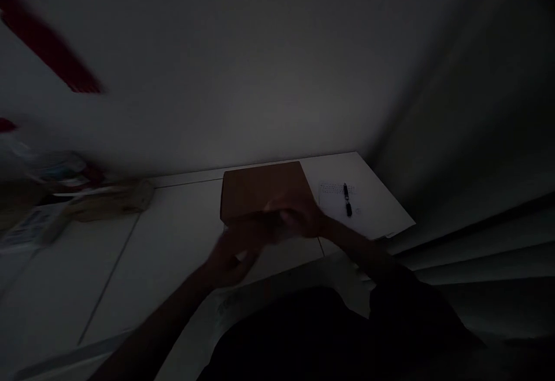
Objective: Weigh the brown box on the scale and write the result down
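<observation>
The scene is very dim and the hands are blurred. My left hand (234, 254) reaches up and right, its fingers meeting my right hand (299, 213) above the front part of a brown cardboard box (264, 181). Both hands are closed, fingertips together; a small pale patch shows between them, too dark to name. The box lies flat on a white table (173, 242) against the wall. Right of it are a sheet of paper with writing (332, 202) and a black pen (347, 200).
At the left end of the table lie a crumpled brown paper bag (113, 199), a printed white packet (30, 228) and clear plastic wrapping (60, 167). A red strip (52, 51) hangs at upper left. A grey curtain (468, 155) stands along the right side.
</observation>
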### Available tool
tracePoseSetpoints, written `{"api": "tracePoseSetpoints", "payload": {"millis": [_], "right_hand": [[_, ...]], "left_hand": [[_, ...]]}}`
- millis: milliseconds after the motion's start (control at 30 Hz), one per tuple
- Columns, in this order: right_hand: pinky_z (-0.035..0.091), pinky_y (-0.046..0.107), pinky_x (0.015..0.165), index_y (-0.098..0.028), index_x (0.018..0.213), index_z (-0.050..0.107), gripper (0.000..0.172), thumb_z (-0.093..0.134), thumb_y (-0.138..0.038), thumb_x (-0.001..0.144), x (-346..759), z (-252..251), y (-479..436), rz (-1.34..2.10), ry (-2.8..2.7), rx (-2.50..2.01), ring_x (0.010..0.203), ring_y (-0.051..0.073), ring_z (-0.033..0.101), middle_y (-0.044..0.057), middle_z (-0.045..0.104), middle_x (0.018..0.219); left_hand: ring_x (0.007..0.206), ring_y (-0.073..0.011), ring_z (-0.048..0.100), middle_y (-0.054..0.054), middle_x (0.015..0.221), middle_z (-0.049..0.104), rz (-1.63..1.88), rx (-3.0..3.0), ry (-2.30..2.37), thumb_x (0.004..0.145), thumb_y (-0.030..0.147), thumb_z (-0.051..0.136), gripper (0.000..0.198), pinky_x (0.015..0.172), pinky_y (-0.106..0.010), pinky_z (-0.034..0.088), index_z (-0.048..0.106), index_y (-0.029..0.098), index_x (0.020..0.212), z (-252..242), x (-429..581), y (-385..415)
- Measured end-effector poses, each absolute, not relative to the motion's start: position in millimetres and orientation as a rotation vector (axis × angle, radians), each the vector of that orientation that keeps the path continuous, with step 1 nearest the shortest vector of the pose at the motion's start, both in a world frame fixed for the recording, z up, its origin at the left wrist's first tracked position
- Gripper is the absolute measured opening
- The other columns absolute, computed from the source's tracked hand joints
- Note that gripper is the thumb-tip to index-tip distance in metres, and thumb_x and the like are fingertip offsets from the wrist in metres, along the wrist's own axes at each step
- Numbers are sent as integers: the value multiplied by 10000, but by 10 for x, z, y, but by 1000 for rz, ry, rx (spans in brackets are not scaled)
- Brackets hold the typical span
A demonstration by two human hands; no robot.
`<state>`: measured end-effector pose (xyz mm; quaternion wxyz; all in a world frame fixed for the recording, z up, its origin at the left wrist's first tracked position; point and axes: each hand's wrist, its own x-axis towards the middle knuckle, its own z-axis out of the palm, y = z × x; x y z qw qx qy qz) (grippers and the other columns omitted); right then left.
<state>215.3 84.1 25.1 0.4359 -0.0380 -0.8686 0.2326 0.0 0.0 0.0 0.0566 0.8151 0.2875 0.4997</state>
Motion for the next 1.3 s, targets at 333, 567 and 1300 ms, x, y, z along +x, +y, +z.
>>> {"api": "tracePoseSetpoints", "payload": {"millis": [333,567,1300], "right_hand": [[445,424,1081,-219,1520,271,717,234,-692,983,2518,-610,1459,458,-1709,-838,1388,243,405,155,357,1514],[353,444,1184,-211,1574,275,830,252,-762,954,2479,-574,1314,499,-1897,-915,1435,256,364,111,332,1562],[526,427,980,-199,1555,365,877,180,-794,939,2445,-560,1253,399,-1897,-1015,1210,284,588,125,537,1400]], "left_hand": [[1395,-309,391,-150,1498,383,2053,1824,1195,986,565,486,639,1142,-495,351,352,255,1528,-692,-478,533],[1495,-311,204,-140,1624,160,1605,1834,1308,969,602,469,810,1234,-507,163,155,226,1614,-836,-503,515],[1442,-330,325,-174,1590,249,1538,1910,1483,959,660,416,850,1177,-486,288,191,156,1605,-811,-458,473]]}}
